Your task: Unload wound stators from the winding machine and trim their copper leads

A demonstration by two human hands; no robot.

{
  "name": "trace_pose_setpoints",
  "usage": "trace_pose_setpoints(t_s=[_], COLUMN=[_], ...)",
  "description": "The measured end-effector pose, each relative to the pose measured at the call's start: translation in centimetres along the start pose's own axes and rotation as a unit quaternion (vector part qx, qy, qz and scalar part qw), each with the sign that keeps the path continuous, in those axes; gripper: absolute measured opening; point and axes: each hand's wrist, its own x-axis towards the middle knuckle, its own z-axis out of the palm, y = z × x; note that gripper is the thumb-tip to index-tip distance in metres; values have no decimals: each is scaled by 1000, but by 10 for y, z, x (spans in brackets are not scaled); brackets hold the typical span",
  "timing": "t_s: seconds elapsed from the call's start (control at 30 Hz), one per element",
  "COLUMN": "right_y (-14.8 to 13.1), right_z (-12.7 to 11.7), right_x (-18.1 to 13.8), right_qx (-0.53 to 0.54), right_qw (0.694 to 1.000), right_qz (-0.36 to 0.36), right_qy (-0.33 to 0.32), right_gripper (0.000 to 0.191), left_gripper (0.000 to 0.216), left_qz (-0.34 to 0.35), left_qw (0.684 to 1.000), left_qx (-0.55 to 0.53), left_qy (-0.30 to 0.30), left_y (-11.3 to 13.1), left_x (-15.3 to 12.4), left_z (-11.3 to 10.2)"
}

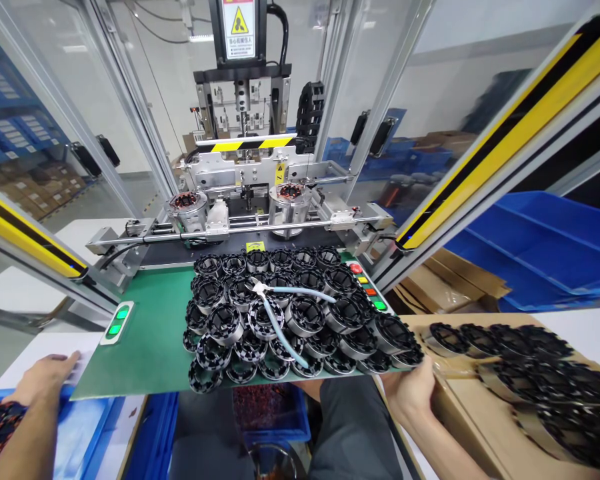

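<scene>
My left hand (47, 378) lies flat on the white table edge at the lower left, fingers spread, holding nothing, just left of the green work surface (145, 333). At the lower right my right hand (411, 393) rests against the front right corner of that surface, next to the outermost rings; its fingers are hidden, so a grip cannot be made out. A heap of black-and-silver stator rings (290, 313) covers the green surface. Light-blue-handled cutters (285, 307) lie on top of the heap.
Behind the heap stands a press machine (245, 180) with two fixtures carrying wound stators. A green button pad (117, 322) sits left, a button strip (367, 287) right. A cardboard box of rings (530, 373) is at right, blue bins (545, 240) beyond, yellow-black guard bars on both sides.
</scene>
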Motion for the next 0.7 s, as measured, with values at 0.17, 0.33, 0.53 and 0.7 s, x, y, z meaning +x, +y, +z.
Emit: trace_pose_setpoints(t_s=[0.17,0.33,0.53,0.7], right_y=[4,5,5,3], right_z=[-4,-5,-7,-5], right_x=[4,3,6,5], right_qx=[4,6,8,17], right_qw=[1000,1000,999,1000], right_qz=[3,-8,-27,-17], right_qy=[-7,-6,-19,-4], right_gripper=[53,54,48,46], left_gripper=[37,33,44,44], left_qz=[12,-16,-5,-29], left_qw=[1000,999,999,999], left_qx=[0,21,23,-4], left_qy=[-11,-33,-24,-25], left_y=[-3,-2,-7,-8], left_x=[-1,7,9,16], left_z=[2,3,9,13])
